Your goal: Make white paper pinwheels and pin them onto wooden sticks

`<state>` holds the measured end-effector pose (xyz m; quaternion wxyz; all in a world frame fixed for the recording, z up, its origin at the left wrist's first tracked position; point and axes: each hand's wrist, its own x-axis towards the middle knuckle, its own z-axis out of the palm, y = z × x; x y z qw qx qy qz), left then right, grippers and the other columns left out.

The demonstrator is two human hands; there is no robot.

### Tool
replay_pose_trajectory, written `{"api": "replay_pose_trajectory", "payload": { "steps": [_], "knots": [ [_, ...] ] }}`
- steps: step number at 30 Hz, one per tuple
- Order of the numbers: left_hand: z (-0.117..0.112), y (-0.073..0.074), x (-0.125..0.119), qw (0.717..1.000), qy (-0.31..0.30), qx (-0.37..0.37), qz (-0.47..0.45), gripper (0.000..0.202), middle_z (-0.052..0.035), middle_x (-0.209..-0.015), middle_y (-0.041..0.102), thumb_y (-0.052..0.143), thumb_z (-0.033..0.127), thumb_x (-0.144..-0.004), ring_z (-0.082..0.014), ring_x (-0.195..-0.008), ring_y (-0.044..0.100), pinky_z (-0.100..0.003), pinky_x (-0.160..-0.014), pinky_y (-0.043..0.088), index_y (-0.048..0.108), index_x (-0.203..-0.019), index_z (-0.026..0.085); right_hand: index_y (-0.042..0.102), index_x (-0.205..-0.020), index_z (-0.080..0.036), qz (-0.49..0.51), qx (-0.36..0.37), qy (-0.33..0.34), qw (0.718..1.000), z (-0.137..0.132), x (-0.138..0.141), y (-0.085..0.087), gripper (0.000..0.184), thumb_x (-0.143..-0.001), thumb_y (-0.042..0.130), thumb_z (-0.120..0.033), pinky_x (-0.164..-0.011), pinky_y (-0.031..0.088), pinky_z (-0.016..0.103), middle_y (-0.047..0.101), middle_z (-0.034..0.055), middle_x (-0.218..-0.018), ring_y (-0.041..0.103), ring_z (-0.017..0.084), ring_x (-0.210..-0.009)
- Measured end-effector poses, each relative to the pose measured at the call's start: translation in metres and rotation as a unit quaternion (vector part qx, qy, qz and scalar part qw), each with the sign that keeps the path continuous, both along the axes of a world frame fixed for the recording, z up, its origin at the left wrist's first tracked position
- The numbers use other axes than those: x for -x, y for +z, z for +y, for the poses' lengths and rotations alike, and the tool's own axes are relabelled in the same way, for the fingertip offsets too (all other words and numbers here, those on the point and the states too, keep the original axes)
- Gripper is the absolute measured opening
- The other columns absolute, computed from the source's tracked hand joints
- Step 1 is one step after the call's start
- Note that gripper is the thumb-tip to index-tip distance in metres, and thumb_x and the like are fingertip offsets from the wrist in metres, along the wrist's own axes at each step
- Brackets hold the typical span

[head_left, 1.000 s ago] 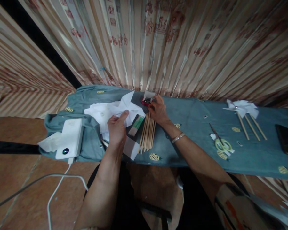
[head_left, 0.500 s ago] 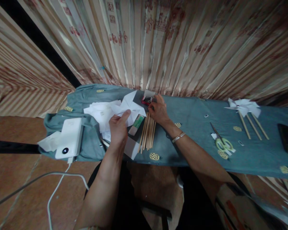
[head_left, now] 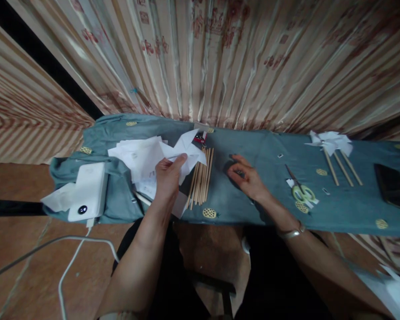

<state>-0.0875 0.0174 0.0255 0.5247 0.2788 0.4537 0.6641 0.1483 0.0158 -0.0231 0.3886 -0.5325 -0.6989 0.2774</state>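
Note:
Between the thumb and fingers of my left hand (head_left: 168, 175) is a white paper pinwheel (head_left: 186, 149), its folded blades spread upward. My right hand (head_left: 248, 180) hovers over the cloth to the right of a bundle of wooden sticks (head_left: 202, 180). Its fingers are curled in a pinch; whatever they hold is too small to make out. Behind the sticks stands a small red box (head_left: 200, 137) with shiny bits inside, its lid up. White paper sheets (head_left: 136, 155) lie in a pile left of the pinwheel.
Green-handled scissors (head_left: 302, 192) lie right of my right hand. Farther right are finished pinwheels (head_left: 333, 143) on sticks and a black phone (head_left: 391, 186). A white power bank (head_left: 88, 191) with a cable sits at the left end. A striped curtain (head_left: 220, 66) hangs behind the table.
My right hand has left the red box and moved right and toward me, fingers still curled. My left hand keeps the pinwheel, now covering the green-and-white box. The view has shifted slightly.

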Motion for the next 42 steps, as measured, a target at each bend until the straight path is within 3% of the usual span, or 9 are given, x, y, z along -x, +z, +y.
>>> {"api": "replay_pose_trajectory", "payload": {
  "steps": [3, 6, 11, 14, 17, 24, 30, 37, 42],
  "knots": [
    [-0.004, -0.004, -0.015, 0.999, -0.035, 0.006, 0.004, 0.018, 0.0006, -0.065, 0.071, 0.081, 0.028, -0.054, -0.0129, -0.060, 0.063, -0.024, -0.062, 0.048, 0.071, -0.064, 0.018, 0.068, -0.077, -0.026, -0.023, 0.021, 0.001, 1.000, -0.033, -0.019, -0.004, 0.011, -0.082, 0.061, -0.033, -0.115, 0.027, 0.053, 0.058, 0.0065, -0.133, 0.041, 0.029, -0.138],
    [-0.010, -0.009, -0.030, 0.997, -0.076, 0.029, 0.016, 0.017, 0.0006, -0.063, 0.070, 0.081, 0.027, -0.054, -0.0125, -0.056, 0.061, -0.025, -0.060, 0.048, 0.073, -0.065, 0.017, 0.069, -0.077, -0.025, -0.054, 0.019, -0.011, 0.998, -0.046, -0.031, -0.007, 0.012, -0.082, 0.060, -0.032, -0.116, 0.026, 0.053, 0.054, 0.0078, -0.138, 0.036, 0.031, -0.141],
    [-0.014, -0.017, -0.045, 0.991, -0.125, 0.038, 0.043, 0.015, -0.0002, -0.065, 0.071, 0.081, 0.026, -0.057, -0.0114, -0.056, 0.060, -0.024, -0.058, 0.047, 0.074, -0.066, 0.017, 0.072, -0.089, -0.025, -0.093, -0.004, -0.045, 0.995, -0.052, -0.040, 0.003, 0.013, -0.083, 0.061, -0.030, -0.114, 0.033, 0.050, 0.056, 0.0082, -0.137, 0.042, 0.030, -0.137],
    [-0.014, -0.019, -0.050, 0.988, -0.140, 0.035, 0.048, 0.015, 0.0001, -0.067, 0.072, 0.080, 0.025, -0.058, -0.0111, -0.058, 0.061, -0.023, -0.059, 0.049, 0.074, -0.068, 0.016, 0.071, -0.101, -0.026, -0.119, -0.022, -0.061, 0.991, -0.055, -0.040, 0.016, 0.020, -0.088, 0.056, -0.030, -0.105, 0.044, 0.047, 0.067, 0.0077, -0.121, 0.059, 0.027, -0.119],
    [-0.015, -0.019, -0.054, 0.986, -0.149, 0.040, 0.057, 0.017, -0.0005, -0.069, 0.073, 0.081, 0.024, -0.057, -0.0121, -0.060, 0.063, -0.024, -0.061, 0.051, 0.075, -0.070, 0.016, 0.071, -0.102, -0.024, -0.155, -0.048, -0.055, 0.985, -0.059, -0.034, 0.023, 0.021, -0.091, 0.053, -0.030, -0.098, 0.050, 0.045, 0.073, 0.0072, -0.105, 0.065, 0.026, -0.105],
    [-0.018, -0.020, -0.059, 0.983, -0.162, 0.065, 0.058, 0.019, -0.0015, -0.064, 0.072, 0.082, 0.025, -0.054, -0.0129, -0.055, 0.062, -0.025, -0.057, 0.052, 0.074, -0.066, 0.014, 0.072, -0.087, -0.022, -0.190, -0.084, -0.024, 0.978, -0.060, -0.024, 0.009, 0.014, -0.087, 0.058, -0.025, -0.107, 0.042, 0.053, 0.063, 0.0116, -0.126, 0.052, 0.032, -0.125],
    [-0.020, -0.020, -0.057, 0.982, -0.168, 0.063, 0.065, 0.025, -0.0032, -0.066, 0.073, 0.085, 0.028, -0.053, -0.0147, -0.057, 0.064, -0.026, -0.058, 0.052, 0.074, -0.068, 0.012, 0.071, -0.076, -0.022, -0.109, -0.065, -0.031, 0.991, -0.055, -0.023, 0.006, 0.009, -0.081, 0.064, -0.023, -0.109, 0.038, 0.054, 0.063, 0.0096, -0.127, 0.050, 0.031, -0.128],
    [-0.027, -0.022, -0.065, 0.976, -0.186, 0.064, 0.092, 0.025, -0.0026, -0.063, 0.072, 0.083, 0.032, -0.055, -0.0133, -0.055, 0.062, -0.024, -0.054, 0.048, 0.074, -0.068, 0.012, 0.074, -0.078, -0.028, 0.128, 0.004, -0.027, 0.991, -0.062, -0.015, 0.039, 0.003, -0.076, 0.075, -0.028, -0.114, 0.033, 0.050, 0.054, -0.0006, -0.141, 0.047, 0.028, -0.134],
    [-0.035, -0.019, -0.072, 0.966, -0.225, 0.054, 0.111, 0.022, -0.0020, -0.066, 0.072, 0.080, 0.033, -0.060, -0.0129, -0.056, 0.062, -0.023, -0.053, 0.047, 0.075, -0.071, 0.014, 0.074, -0.079, -0.031, 0.155, 0.008, -0.012, 0.988, -0.065, -0.004, 0.046, 0.006, -0.075, 0.076, -0.026, -0.113, 0.035, 0.046, 0.049, -0.0048, -0.145, 0.045, 0.026, -0.135]
  ]
}}
